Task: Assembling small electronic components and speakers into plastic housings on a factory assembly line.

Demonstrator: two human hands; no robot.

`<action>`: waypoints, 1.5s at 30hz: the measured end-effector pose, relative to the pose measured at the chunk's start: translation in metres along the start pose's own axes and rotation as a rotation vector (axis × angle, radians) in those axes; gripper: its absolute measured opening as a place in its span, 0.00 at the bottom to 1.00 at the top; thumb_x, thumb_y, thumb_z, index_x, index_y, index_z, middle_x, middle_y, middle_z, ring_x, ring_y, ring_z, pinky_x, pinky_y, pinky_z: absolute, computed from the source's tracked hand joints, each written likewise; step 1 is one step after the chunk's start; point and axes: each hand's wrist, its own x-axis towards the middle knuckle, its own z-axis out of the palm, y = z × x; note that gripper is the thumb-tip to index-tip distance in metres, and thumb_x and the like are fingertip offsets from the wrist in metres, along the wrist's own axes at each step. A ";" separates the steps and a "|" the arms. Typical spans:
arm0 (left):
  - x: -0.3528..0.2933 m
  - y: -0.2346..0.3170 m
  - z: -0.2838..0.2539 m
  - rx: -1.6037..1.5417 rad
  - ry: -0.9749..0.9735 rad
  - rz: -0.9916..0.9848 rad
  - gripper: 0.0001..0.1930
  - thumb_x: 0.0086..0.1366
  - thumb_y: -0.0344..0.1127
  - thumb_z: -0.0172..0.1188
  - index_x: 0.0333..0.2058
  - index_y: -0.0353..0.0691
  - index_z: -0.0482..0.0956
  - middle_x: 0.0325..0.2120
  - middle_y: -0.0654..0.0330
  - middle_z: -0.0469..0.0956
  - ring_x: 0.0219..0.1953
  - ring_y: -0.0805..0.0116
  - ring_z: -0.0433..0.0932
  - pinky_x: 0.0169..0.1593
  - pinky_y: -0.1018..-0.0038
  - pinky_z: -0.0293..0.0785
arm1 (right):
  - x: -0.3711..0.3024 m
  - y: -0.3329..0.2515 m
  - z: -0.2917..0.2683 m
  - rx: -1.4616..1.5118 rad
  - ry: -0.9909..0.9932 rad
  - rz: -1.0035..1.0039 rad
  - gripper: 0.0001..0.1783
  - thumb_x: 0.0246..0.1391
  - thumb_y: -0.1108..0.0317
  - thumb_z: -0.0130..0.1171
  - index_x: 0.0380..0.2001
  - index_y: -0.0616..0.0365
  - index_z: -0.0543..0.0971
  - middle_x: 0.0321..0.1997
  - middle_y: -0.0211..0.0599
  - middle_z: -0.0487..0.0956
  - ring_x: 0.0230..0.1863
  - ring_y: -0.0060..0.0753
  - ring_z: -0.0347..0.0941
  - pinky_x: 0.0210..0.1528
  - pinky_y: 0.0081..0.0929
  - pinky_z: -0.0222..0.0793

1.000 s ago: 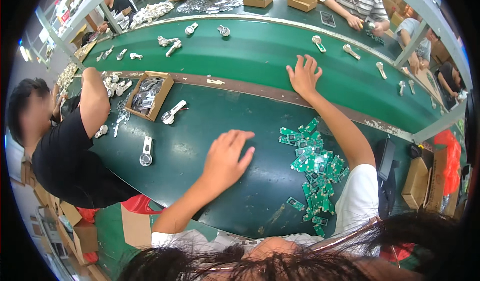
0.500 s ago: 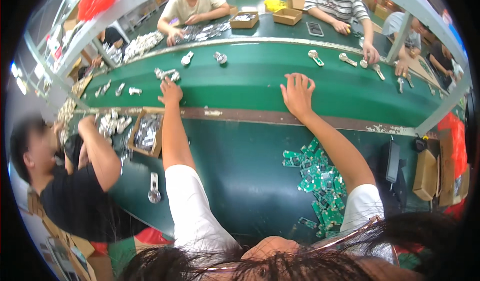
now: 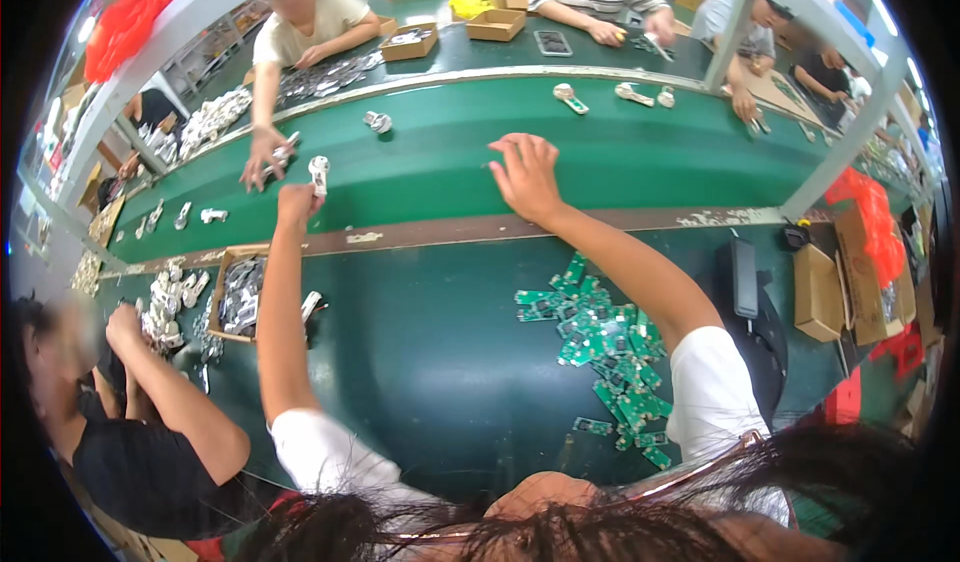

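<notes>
My left hand (image 3: 296,205) is closed at the far side of the green belt (image 3: 430,177), its fingers around the lower end of a white handle-shaped part with a round head (image 3: 319,174). The part's head points away from me. My right hand (image 3: 528,177) hovers over the belt with fingers apart and nothing in it. Just beyond my left hand, a co-worker's hand (image 3: 265,158) reaches over the belt onto another pale part. Another round-headed part (image 3: 377,122) lies farther along the belt.
Green circuit boards (image 3: 610,347) lie heaped on my table beneath my right forearm. A carton of silvery parts (image 3: 240,297) and a pile of white parts (image 3: 170,307) are at left, beside a seated co-worker. A dark oblong device (image 3: 742,277) and an open carton (image 3: 818,292) stand at right.
My left hand has closed on a white part, and the view has shifted right. Across the belt, a co-worker's arm has stretched out to the parts near my left hand. My right hand remains open.
</notes>
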 end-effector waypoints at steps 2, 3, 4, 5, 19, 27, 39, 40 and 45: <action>-0.066 0.017 0.053 -0.546 -0.283 0.040 0.08 0.66 0.31 0.51 0.37 0.32 0.76 0.27 0.60 0.78 0.27 0.76 0.76 0.30 0.84 0.74 | -0.006 0.001 -0.014 0.256 0.016 0.129 0.24 0.53 0.60 0.59 0.51 0.56 0.68 0.45 0.41 0.70 0.49 0.44 0.63 0.52 0.44 0.56; -0.117 0.040 0.075 -0.696 -0.398 0.067 0.08 0.67 0.29 0.50 0.40 0.31 0.75 0.30 0.59 0.78 0.28 0.76 0.76 0.31 0.84 0.73 | -0.008 -0.005 -0.024 0.378 0.040 0.221 0.26 0.55 0.59 0.58 0.53 0.59 0.66 0.44 0.44 0.71 0.47 0.44 0.64 0.52 0.44 0.58; -0.165 0.055 0.088 -0.733 -0.422 0.068 0.08 0.67 0.29 0.50 0.40 0.31 0.75 0.30 0.59 0.78 0.28 0.76 0.76 0.32 0.84 0.74 | -0.009 -0.021 -0.038 0.728 -0.275 0.545 0.37 0.59 0.55 0.54 0.65 0.61 0.53 0.50 0.45 0.71 0.48 0.38 0.68 0.49 0.36 0.68; -0.213 0.064 0.087 -0.759 -0.426 0.066 0.08 0.67 0.29 0.50 0.40 0.30 0.74 0.31 0.58 0.78 0.29 0.76 0.76 0.32 0.84 0.74 | 0.001 -0.045 -0.053 1.140 -0.537 0.766 0.39 0.62 0.52 0.50 0.66 0.61 0.49 0.49 0.45 0.71 0.44 0.32 0.71 0.39 0.28 0.73; -0.357 0.059 0.146 -0.471 -0.270 0.336 0.07 0.62 0.26 0.59 0.38 0.32 0.75 0.34 0.58 0.78 0.33 0.74 0.78 0.40 0.79 0.75 | -0.047 -0.084 -0.158 1.312 -0.548 0.404 0.24 0.61 0.68 0.50 0.59 0.55 0.58 0.34 0.39 0.77 0.36 0.28 0.76 0.39 0.29 0.71; -0.360 0.048 0.159 -0.558 -0.268 0.326 0.03 0.61 0.24 0.59 0.33 0.32 0.77 0.43 0.57 0.73 0.43 0.71 0.75 0.40 0.76 0.78 | -0.060 -0.083 -0.160 1.085 -0.482 0.151 0.25 0.56 0.81 0.44 0.56 0.48 0.70 0.36 0.41 0.77 0.37 0.40 0.76 0.43 0.33 0.71; -0.368 0.043 0.146 -0.321 -0.167 0.437 0.06 0.58 0.20 0.61 0.35 0.30 0.77 0.33 0.58 0.77 0.38 0.71 0.78 0.39 0.75 0.79 | -0.084 -0.089 -0.151 0.935 -0.427 0.204 0.07 0.45 0.70 0.68 0.30 0.56 0.84 0.30 0.36 0.78 0.33 0.33 0.74 0.34 0.29 0.70; -0.370 0.044 0.146 -0.444 -0.217 0.349 0.07 0.59 0.21 0.60 0.37 0.29 0.77 0.33 0.59 0.78 0.38 0.71 0.78 0.39 0.75 0.79 | -0.083 -0.090 -0.152 0.947 -0.426 0.196 0.05 0.45 0.70 0.68 0.28 0.57 0.83 0.30 0.36 0.77 0.32 0.33 0.74 0.33 0.29 0.69; -0.365 0.041 0.141 -0.652 -0.368 0.059 0.06 0.61 0.25 0.59 0.37 0.29 0.77 0.33 0.61 0.79 0.38 0.73 0.78 0.38 0.77 0.78 | -0.081 -0.095 -0.159 0.865 -0.431 0.156 0.05 0.46 0.69 0.66 0.27 0.57 0.81 0.30 0.37 0.77 0.32 0.37 0.73 0.33 0.32 0.69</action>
